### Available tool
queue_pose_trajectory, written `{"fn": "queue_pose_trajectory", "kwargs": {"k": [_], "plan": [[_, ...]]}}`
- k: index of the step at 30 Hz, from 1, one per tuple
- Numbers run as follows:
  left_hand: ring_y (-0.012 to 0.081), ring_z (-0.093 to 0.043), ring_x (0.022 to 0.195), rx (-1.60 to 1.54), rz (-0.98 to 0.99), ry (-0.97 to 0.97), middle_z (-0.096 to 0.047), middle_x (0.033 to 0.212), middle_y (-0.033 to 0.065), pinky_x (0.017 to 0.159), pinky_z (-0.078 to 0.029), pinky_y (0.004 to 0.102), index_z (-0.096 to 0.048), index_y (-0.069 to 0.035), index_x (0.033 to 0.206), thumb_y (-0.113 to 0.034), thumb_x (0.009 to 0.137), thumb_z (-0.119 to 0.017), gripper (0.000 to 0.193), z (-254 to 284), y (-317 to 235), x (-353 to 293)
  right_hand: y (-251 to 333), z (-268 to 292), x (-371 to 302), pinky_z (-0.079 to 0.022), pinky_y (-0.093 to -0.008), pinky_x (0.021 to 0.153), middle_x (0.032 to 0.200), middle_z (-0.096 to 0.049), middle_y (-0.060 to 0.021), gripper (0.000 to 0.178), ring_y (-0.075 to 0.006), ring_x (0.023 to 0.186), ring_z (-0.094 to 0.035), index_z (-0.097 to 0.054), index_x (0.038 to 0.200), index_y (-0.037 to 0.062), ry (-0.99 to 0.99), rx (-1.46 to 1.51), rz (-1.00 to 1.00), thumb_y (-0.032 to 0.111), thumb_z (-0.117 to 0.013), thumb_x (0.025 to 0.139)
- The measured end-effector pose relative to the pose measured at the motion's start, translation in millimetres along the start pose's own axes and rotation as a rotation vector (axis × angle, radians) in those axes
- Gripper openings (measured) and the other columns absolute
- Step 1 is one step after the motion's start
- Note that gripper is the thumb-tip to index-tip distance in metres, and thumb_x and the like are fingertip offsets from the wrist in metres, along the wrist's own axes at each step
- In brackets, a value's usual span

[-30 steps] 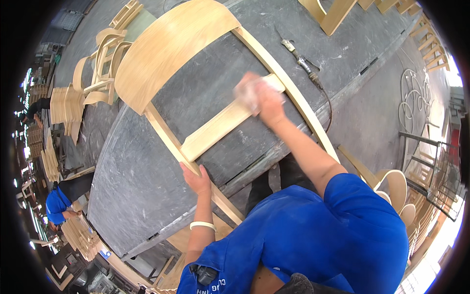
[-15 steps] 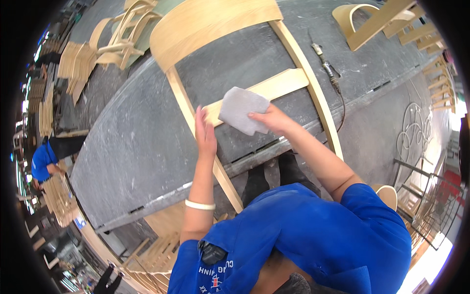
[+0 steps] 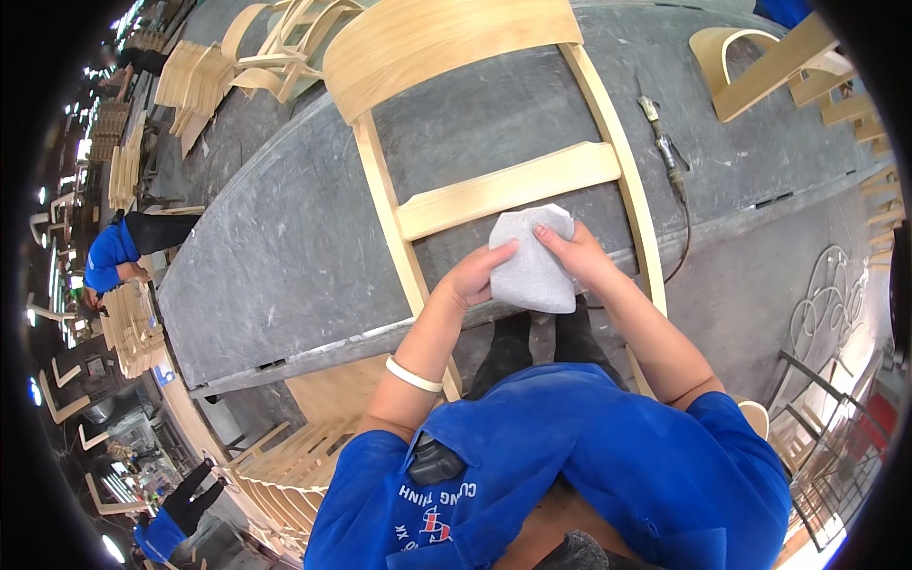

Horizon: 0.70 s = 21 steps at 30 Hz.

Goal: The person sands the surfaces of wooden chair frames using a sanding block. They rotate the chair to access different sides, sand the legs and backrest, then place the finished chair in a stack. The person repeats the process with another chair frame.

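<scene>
A grey sheet that looks like sandpaper is held between my two hands, in front of my body. My left hand grips its left edge with the thumb on top. On the upper right, my right hand pinches it, thumb pressed on its face. Beneath and beyond lies a pale wooden chair frame, with a curved backrest at the far end, two long side legs and a crosspiece between them. The sheet hangs on the near side of that crosspiece, over the bench edge.
The frame rests on a grey workbench. To its right lies an air tool with a hose. Curved wooden parts are stacked at far left, more chair pieces at far right. A co-worker in blue bends at the left.
My left hand has come off the crosspiece area and taken hold of the grey sheet. The sheet has moved right and nearer to me, now between both hands. My view has shifted slightly.
</scene>
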State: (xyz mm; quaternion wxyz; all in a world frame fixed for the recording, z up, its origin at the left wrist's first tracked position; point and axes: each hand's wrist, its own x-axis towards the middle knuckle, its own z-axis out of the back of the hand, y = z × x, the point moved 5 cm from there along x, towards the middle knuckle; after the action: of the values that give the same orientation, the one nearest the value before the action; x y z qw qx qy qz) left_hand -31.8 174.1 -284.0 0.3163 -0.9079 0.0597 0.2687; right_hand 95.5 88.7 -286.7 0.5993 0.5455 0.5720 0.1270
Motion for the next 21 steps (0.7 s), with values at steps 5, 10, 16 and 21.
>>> {"fn": "queue_pose_trajectory", "kwargs": {"k": [5,10,16,21], "plan": [[0.0268,-0.052,0.114,1.005,-0.127,-0.405,-0.054,0.124,0.0146,0.095,-0.041,0.0349,-0.046,0.001,0.128,-0.034,0.096,-0.045,0.048,-11.3,-61.2,8.2,34.4,88.5,1.6,-0.042,-0.0361,0.090,0.100,-0.060,-0.0122,0.028,-0.0265,0.100,-0.055,-0.062,0.103,0.0047,-0.373,-0.724,0.564,0.026,-0.063,0.084],[0.0336,-0.041,0.124,2.314,-0.528,-0.703,-0.042,0.138,0.0121,0.105,-0.027,0.0468,-0.037,-0.009,0.137,-0.026,0.088,-0.053,0.054,-38.4,-68.8,98.6,7.2,154.3,0.3,-0.036,-0.0436,0.096,0.122,-0.047,-0.0149,0.050,-0.0324,0.115,-0.044,-0.049,0.123,0.0094,-0.803,-1.292,0.510,0.028,-0.065,0.079],[0.0356,-0.039,0.124,2.128,-0.845,-0.373,-0.041,0.139,0.0071,0.103,-0.031,0.0473,-0.045,-0.009,0.132,-0.023,0.076,-0.066,0.062,-29.6,-4.2,179.8,-28.7,158.6,10.9,-0.036,-0.0429,0.097,0.130,-0.042,-0.0133,0.068,-0.0312,0.119,-0.041,-0.034,0.137,0.0108,-0.767,-1.320,0.506,0.032,-0.063,0.080],[0.0367,-0.039,0.122,2.225,-0.756,-0.225,-0.043,0.138,0.0063,0.100,-0.034,0.0472,-0.053,-0.018,0.127,-0.034,0.073,-0.069,0.058,-15.8,-16.9,154.3,-23.6,161.9,13.5,-0.040,-0.0407,0.092,0.126,-0.044,-0.0124,0.066,-0.0297,0.115,-0.043,-0.034,0.137,0.0137,-0.673,-1.265,0.418,0.035,-0.061,0.081]]}}
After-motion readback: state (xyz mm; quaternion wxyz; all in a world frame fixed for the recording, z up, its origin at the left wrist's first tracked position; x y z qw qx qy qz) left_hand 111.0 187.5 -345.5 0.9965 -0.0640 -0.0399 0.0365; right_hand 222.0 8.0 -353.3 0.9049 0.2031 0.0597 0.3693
